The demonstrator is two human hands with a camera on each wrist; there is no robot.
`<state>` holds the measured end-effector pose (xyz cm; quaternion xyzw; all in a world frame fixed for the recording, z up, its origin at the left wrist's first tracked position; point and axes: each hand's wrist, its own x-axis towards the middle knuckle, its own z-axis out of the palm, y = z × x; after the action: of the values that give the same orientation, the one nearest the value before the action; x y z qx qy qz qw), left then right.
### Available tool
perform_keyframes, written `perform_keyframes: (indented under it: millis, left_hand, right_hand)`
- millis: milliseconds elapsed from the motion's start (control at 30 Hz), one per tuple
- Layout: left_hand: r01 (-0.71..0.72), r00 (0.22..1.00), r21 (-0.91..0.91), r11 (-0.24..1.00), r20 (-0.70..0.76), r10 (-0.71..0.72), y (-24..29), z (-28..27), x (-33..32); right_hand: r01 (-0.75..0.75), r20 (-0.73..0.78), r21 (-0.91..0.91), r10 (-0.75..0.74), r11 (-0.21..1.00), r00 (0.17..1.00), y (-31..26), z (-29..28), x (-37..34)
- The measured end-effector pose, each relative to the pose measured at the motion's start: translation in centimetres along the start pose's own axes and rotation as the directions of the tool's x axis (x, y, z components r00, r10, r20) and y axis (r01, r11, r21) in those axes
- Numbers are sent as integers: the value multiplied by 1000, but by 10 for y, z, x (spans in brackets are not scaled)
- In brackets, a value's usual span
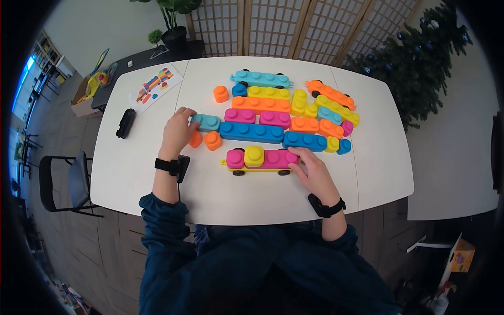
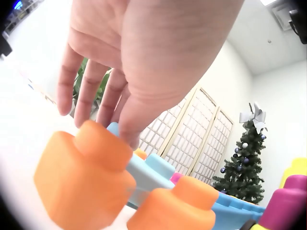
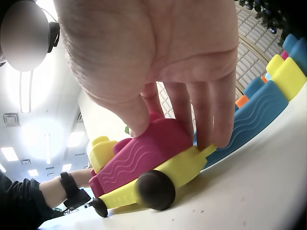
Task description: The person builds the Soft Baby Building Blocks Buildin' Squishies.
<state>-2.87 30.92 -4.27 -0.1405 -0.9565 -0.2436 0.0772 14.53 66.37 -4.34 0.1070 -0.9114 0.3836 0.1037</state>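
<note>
My left hand (image 1: 177,131) pinches the left end of a light blue block (image 1: 209,123), thumb on the near side and fingers behind it. Two small orange blocks (image 1: 212,140) sit just in front of that block, large in the left wrist view. With my right hand (image 1: 317,178) I hold the right end of a long pink block (image 1: 277,157), thumb near and fingers on the far side. That block is seated on a yellow wheeled base (image 1: 262,169). A small pink block (image 1: 235,158) and a yellow block (image 1: 254,153) ride toward its left end.
Behind the car lie rows of blue (image 1: 252,133), pink, orange and yellow blocks. Light blue (image 1: 262,79) and orange (image 1: 321,90) wheeled bases stand at the back. A picture sheet (image 1: 158,85) and a black object (image 1: 125,124) lie at the left.
</note>
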Motion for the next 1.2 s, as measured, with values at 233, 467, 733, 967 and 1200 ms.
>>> perform_keyframes:
  millis: [233, 467, 733, 967, 1200]
  left_hand:
    - [-166, 970, -173, 971, -205, 129, 40, -43, -9]
    - [-390, 919, -221, 894, -157, 362, 110, -51, -32]
    - [-471, 882, -378, 797, -176, 437, 150, -25, -41]
    - [-374, 923, -466, 802, -104, 370, 139, -16, -56]
    - [-293, 929, -423, 858, 88, 360, 107, -2, -79]
  right_hand:
    - [39, 21, -12, -38, 999, 999, 0, -7, 3]
    - [180, -110, -10, -180, 984, 978, -36, -28, 27]
    - [292, -119, 6, -289, 956, 950, -59, -29, 46]
    - [192, -143, 47, -184, 980, 972, -43, -32, 33]
    - [156, -123, 98, -143, 983, 982, -16, -29, 11]
